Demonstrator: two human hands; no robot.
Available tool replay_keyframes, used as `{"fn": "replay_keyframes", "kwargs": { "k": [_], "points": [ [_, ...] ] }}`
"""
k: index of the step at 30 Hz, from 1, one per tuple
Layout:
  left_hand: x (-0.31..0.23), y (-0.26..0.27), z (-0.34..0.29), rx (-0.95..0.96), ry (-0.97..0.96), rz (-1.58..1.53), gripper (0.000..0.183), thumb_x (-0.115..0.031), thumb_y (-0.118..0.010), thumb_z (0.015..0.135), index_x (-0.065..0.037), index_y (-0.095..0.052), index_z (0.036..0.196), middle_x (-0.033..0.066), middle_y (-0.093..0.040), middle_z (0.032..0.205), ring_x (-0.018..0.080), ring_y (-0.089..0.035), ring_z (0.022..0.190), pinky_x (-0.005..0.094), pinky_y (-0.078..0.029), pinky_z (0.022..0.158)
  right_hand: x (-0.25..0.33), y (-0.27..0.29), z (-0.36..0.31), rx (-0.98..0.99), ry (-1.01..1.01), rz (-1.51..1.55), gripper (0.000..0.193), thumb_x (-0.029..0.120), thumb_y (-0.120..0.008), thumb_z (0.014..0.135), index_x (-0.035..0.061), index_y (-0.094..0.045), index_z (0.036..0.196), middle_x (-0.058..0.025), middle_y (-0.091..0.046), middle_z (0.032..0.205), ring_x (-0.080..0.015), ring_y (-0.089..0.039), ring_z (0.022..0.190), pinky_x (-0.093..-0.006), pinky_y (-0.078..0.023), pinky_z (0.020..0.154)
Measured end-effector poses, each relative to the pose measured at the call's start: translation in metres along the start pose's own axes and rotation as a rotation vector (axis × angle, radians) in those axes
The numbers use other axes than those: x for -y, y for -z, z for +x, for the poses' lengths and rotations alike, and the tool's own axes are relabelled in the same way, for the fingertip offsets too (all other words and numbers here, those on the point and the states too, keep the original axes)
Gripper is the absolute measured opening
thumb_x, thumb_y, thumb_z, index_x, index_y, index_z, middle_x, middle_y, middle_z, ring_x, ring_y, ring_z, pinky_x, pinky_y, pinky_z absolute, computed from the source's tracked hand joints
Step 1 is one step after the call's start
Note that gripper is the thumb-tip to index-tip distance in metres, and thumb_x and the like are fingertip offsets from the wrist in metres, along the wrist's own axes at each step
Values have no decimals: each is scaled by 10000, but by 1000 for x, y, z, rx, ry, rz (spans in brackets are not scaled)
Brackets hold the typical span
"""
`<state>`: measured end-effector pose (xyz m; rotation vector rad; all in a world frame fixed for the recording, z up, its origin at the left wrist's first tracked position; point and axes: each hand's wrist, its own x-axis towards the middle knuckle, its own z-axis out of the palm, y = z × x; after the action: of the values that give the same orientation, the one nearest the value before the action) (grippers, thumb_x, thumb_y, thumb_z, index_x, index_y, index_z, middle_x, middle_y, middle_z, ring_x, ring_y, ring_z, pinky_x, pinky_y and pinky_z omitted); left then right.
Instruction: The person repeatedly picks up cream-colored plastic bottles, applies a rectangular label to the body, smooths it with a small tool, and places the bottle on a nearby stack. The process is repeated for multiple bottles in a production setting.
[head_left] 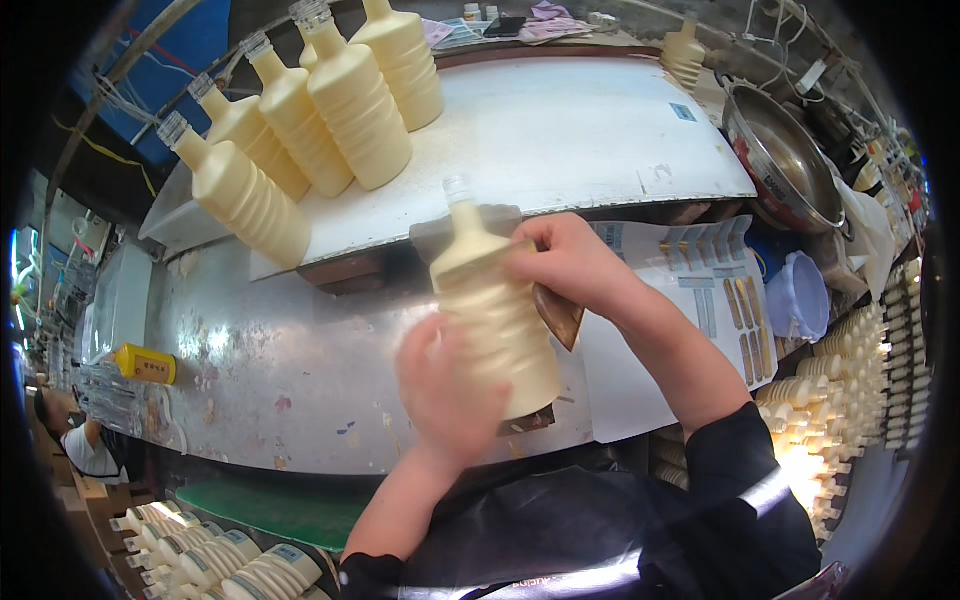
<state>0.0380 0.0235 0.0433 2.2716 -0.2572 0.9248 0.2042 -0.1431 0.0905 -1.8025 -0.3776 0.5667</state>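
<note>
A cream-coloured bottle [490,330] with a rippled body and a clear threaded neck lies tilted in front of me, its neck pointing away. A grey support [505,217] sits under its neck. My left hand [450,385] is smeared by motion over the lower left of the body, so its fingers cannot be made out. At the bottle's right shoulder, my right hand [560,260] is closed with thumb and fingers pinched. From under it sticks a brown, flat, pointed tool [560,318], which it appears to grip; the tool's upper part is hidden.
Several similar cream bottles [360,115] stand on the raised white board [560,110]. White paper [640,370] carries rows of labels [705,305]. To the right are a metal basin [780,150], a lilac bucket [800,295] and stacked bottles [810,400]. A yellow container [145,364] is at left.
</note>
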Motion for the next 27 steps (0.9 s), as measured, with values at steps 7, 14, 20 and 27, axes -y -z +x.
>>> {"fn": "replay_keyframes", "kwargs": {
  "k": [7,14,20,27],
  "points": [
    [34,-33,58,-37,846,-577,435,-250,-717,931,-27,-587,1281,111,-480,1294,223,-522,1138,369,-465,1000,2,-3,-7,-35,-52,21,204,192,-760,859,-4,-705,845,8,-674,760,-23,-555,668,-210,-427,587],
    [47,-41,48,-74,867,-710,352,-199,-696,973,-5,-600,1250,73,-496,1267,167,-539,1118,331,-484,990,-1,-4,-18,-70,-73,183,198,193,-748,926,8,-691,885,22,-663,773,-17,-569,709,-209,-460,635],
    [44,-39,47,-94,864,-775,321,-182,-653,1017,3,-595,1273,66,-500,1275,156,-554,1125,314,-481,1000,-25,-15,-12,-161,44,154,165,162,-715,939,12,-676,882,30,-661,802,-15,-574,735,-206,-469,648],
    [42,-39,49,-111,874,-784,254,-134,-566,1058,12,-609,1262,65,-510,1280,152,-563,1114,310,-476,1003,-26,-19,-13,-217,108,78,173,170,-705,944,4,-681,902,17,-667,804,-23,-581,743,-218,-481,661]
  ]
}}
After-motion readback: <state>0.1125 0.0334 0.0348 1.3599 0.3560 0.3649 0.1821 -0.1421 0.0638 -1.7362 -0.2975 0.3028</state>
